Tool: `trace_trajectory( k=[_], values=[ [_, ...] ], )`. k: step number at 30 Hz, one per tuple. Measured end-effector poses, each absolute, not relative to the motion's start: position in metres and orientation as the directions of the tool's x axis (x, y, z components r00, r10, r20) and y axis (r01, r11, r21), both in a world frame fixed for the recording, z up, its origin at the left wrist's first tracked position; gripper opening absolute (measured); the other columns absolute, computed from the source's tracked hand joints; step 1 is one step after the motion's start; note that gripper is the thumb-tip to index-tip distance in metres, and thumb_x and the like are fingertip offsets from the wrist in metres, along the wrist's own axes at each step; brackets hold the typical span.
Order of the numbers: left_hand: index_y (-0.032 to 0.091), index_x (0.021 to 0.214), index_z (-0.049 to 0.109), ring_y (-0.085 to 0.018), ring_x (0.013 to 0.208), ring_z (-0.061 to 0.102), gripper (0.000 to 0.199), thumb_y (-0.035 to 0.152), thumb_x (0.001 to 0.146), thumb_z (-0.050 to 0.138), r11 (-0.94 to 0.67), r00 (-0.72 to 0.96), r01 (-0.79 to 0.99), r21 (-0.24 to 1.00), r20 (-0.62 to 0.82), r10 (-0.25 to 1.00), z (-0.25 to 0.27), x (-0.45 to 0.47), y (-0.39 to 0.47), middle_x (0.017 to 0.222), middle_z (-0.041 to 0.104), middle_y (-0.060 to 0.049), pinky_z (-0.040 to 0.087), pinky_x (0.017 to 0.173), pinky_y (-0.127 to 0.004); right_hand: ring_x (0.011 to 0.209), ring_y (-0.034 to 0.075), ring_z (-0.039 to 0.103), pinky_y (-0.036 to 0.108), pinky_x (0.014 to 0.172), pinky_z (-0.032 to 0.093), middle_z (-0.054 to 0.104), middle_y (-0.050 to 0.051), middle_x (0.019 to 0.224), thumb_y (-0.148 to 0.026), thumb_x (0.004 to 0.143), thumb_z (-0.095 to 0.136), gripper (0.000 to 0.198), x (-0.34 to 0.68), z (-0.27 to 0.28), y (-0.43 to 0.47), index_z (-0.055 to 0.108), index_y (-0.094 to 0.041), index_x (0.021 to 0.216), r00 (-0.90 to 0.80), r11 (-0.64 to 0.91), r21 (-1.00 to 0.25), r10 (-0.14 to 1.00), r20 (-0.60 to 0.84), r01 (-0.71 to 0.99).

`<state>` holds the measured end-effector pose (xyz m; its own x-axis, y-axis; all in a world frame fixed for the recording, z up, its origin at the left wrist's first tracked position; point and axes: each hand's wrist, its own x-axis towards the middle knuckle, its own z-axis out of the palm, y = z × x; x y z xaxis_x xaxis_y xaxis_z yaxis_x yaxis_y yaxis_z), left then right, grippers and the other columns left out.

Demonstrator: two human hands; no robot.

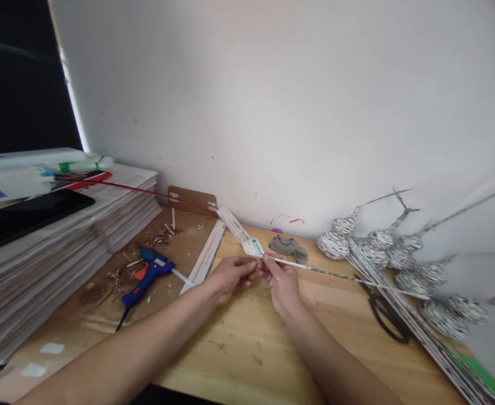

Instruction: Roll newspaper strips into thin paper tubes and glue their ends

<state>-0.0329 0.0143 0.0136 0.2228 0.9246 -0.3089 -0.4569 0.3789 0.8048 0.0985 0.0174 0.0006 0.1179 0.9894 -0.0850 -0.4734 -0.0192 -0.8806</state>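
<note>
My right hand (282,281) is closed, its thumb and fingers pinching a thin rolled paper tube (331,274) that runs off to the right. A printed paper strip (234,226) extends up and left from the same fingertips, its far end near the wall. My left hand (233,277) is closed too, with thumb and fingers pressed together just below the strip and against my right fingertips. What lies between the left fingers is hidden.
Left stand a blue glue gun (148,281) on brown cardboard with scraps and a tall newspaper stack (125,219) bearing a phone (40,211). A grey cloth (288,247) lies behind my hands. Right are scissors (388,323), a bundle of paper tubes (416,326) and several woven gourd shapes (334,244).
</note>
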Motion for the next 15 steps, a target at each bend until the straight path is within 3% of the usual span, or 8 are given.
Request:
trace_trajectory(
  k=[3, 8, 11, 15],
  values=[
    [0.01, 0.079, 0.067, -0.005, 0.052, 0.056, 0.01, 0.017, 0.074, 0.073, 0.354, 0.18, -0.596, 0.721, -0.31, 0.933, 0.009, -0.019, 0.014, 0.067, 0.064, -0.003, 0.046, 0.05, -0.013, 0.058, 0.01, 0.06, 0.021, 0.054, 0.048, 0.068, 0.001, 0.067, -0.029, 0.064, 0.081, 0.028, 0.095, 0.002, 0.014, 0.064, -0.013, 0.078, 0.068, -0.026, -0.887, 0.996, -0.065, -0.461],
    [0.012, 0.084, 0.065, -0.006, 0.056, 0.059, 0.006, 0.015, 0.079, 0.068, 0.305, 0.122, -0.649, 0.697, -0.3, 0.946, 0.003, -0.02, 0.021, 0.069, 0.065, -0.003, 0.047, 0.048, -0.012, 0.063, 0.011, 0.061, 0.019, 0.052, 0.044, 0.068, 0.001, 0.071, -0.029, 0.064, 0.081, 0.027, 0.096, 0.001, 0.013, 0.066, -0.014, 0.08, 0.015, -0.075, -0.893, 0.996, -0.091, -0.444],
    [0.012, 0.086, 0.065, -0.008, 0.061, 0.062, 0.007, 0.012, 0.08, 0.066, 0.272, 0.083, -0.669, 0.692, -0.295, 0.952, 0.001, -0.025, 0.024, 0.073, 0.067, -0.004, 0.05, 0.053, -0.014, 0.064, 0.01, 0.061, 0.019, 0.052, 0.044, 0.067, 0.001, 0.073, -0.032, 0.066, 0.081, 0.03, 0.099, 0.0, 0.014, 0.067, -0.014, 0.086, -0.003, -0.106, -0.881, 0.993, -0.118, -0.461],
    [0.011, 0.085, 0.065, -0.01, 0.068, 0.064, 0.01, 0.015, 0.077, 0.069, 0.23, 0.066, -0.677, 0.7, -0.253, 0.965, 0.003, -0.029, 0.025, 0.078, 0.068, -0.006, 0.053, 0.062, -0.017, 0.06, 0.01, 0.061, 0.018, 0.047, 0.043, 0.065, 0.001, 0.07, -0.037, 0.07, 0.078, 0.029, 0.1, 0.001, 0.014, 0.064, -0.013, 0.079, -0.034, -0.185, -0.863, 0.981, -0.191, -0.47]
  ],
)
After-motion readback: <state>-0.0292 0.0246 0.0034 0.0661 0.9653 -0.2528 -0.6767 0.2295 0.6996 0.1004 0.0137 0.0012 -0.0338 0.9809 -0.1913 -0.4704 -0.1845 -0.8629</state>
